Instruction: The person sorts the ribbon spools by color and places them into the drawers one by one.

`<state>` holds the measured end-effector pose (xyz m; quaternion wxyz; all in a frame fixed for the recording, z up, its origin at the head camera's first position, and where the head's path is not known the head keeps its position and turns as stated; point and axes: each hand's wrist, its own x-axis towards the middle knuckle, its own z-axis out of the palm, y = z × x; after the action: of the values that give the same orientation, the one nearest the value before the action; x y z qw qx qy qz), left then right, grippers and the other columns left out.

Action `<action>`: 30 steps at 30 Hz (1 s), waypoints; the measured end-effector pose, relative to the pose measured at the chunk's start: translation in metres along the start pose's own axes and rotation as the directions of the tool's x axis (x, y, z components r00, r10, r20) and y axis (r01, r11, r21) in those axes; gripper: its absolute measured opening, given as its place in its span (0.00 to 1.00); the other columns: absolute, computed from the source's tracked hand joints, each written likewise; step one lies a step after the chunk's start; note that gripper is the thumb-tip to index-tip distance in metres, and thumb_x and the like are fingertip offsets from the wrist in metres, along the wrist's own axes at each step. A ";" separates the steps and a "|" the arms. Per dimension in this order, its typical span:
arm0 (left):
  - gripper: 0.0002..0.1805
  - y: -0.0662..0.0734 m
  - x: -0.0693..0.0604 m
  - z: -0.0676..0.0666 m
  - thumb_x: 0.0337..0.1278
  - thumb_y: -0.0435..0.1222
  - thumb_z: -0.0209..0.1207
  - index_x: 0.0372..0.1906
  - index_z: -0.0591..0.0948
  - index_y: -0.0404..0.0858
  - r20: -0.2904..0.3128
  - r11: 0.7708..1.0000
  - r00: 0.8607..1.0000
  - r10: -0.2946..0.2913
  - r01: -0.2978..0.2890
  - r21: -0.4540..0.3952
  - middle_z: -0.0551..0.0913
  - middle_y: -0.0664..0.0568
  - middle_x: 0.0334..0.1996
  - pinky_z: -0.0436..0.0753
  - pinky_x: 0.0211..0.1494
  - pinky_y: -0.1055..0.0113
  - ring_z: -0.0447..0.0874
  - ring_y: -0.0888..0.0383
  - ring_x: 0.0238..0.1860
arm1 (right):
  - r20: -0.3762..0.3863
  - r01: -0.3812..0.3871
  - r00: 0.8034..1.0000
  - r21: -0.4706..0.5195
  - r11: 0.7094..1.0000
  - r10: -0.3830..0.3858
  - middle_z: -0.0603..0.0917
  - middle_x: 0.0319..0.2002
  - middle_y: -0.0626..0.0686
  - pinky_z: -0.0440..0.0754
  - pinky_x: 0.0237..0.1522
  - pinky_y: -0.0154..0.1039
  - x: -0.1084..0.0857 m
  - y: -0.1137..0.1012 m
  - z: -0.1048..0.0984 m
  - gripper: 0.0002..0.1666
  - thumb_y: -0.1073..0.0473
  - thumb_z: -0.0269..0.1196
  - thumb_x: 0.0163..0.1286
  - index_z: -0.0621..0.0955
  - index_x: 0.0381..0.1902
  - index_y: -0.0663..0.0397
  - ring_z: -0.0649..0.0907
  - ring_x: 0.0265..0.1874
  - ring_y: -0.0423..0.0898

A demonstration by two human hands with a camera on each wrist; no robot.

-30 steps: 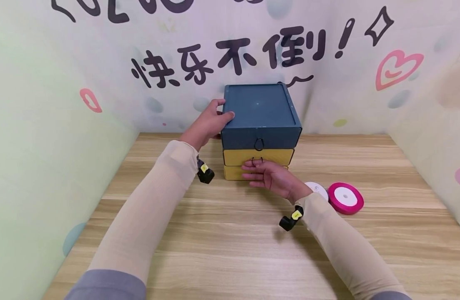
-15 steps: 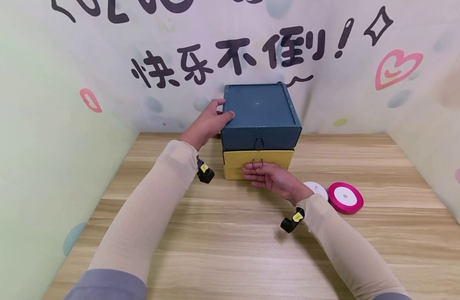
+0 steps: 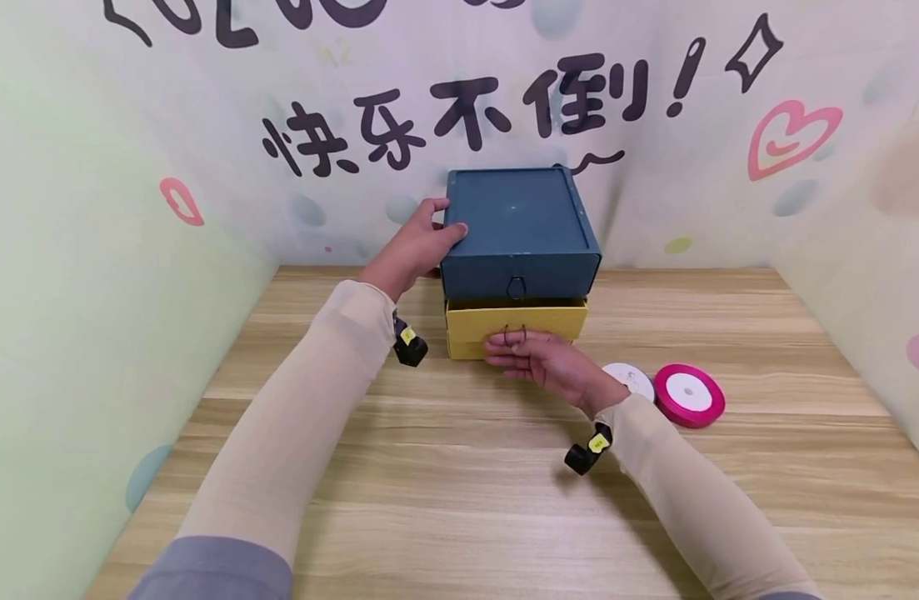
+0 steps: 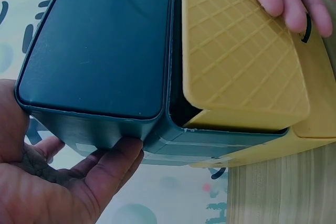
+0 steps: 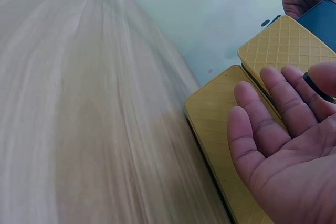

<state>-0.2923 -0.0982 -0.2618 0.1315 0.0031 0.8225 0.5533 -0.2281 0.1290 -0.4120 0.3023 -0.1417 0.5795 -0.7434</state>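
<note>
A stack of drawer boxes stands at the back of the table: a dark blue drawer unit (image 3: 517,212) on top, a yellow drawer (image 3: 481,321) in the middle, another yellow drawer (image 5: 223,114) at the bottom. My left hand (image 3: 417,246) holds the blue unit's upper left edge, thumb on top and fingers against the side wall (image 4: 105,132). At the middle drawer's front, my right hand (image 3: 556,367) has its fingers at the black pull loop (image 5: 317,88), thumb over it, the other fingers loosely extended. That drawer juts out a little, with a dark gap above it.
Right of the stack lie a magenta ribbon spool (image 3: 690,396) and a white spool (image 3: 630,379), partly behind my right wrist. A printed cloth backdrop (image 3: 339,217) rises behind the wooden table (image 3: 459,500). The upper blue drawer has its own black loop (image 3: 516,287).
The middle yellow drawer has slid a short way toward me, its gap widening. My right hand has moved back and slightly down with it. The left hand has stayed on the blue unit.
</note>
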 end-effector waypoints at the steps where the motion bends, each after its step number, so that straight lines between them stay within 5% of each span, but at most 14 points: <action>1: 0.35 0.000 0.000 0.000 0.74 0.47 0.52 0.78 0.51 0.53 0.000 1.000 1.000 0.000 0.000 -0.002 0.61 0.46 0.72 0.78 0.58 0.48 0.73 0.47 0.62 | 0.001 0.000 1.000 -0.003 1.000 0.000 0.66 0.68 0.70 0.58 0.69 0.61 -0.001 0.000 0.001 0.27 0.62 0.50 0.77 0.67 0.69 0.71 0.74 0.65 0.57; 16: 0.35 -0.001 0.000 -0.001 0.74 0.47 0.53 0.78 0.51 0.53 0.002 1.000 1.000 -0.006 0.006 -0.004 0.62 0.46 0.72 0.78 0.59 0.48 0.73 0.46 0.63 | 0.014 0.007 1.000 -0.037 0.999 -0.007 0.65 0.69 0.71 0.61 0.68 0.61 -0.010 0.003 0.006 0.26 0.63 0.50 0.77 0.68 0.69 0.70 0.74 0.65 0.56; 30: 0.35 -0.002 0.002 0.000 0.73 0.47 0.53 0.78 0.52 0.54 -0.001 1.000 1.000 -0.008 0.008 -0.008 0.62 0.46 0.71 0.78 0.58 0.48 0.74 0.47 0.62 | 0.029 0.021 0.999 -0.068 0.997 -0.019 0.78 0.63 0.58 0.60 0.68 0.62 -0.023 0.006 0.010 0.25 0.62 0.50 0.77 0.70 0.68 0.69 0.74 0.65 0.53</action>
<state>-0.2937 -0.0989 -0.2636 0.1332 -0.0009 0.8203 0.5562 -0.2032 0.1347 -0.4119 0.2982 -0.1683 0.5990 -0.7239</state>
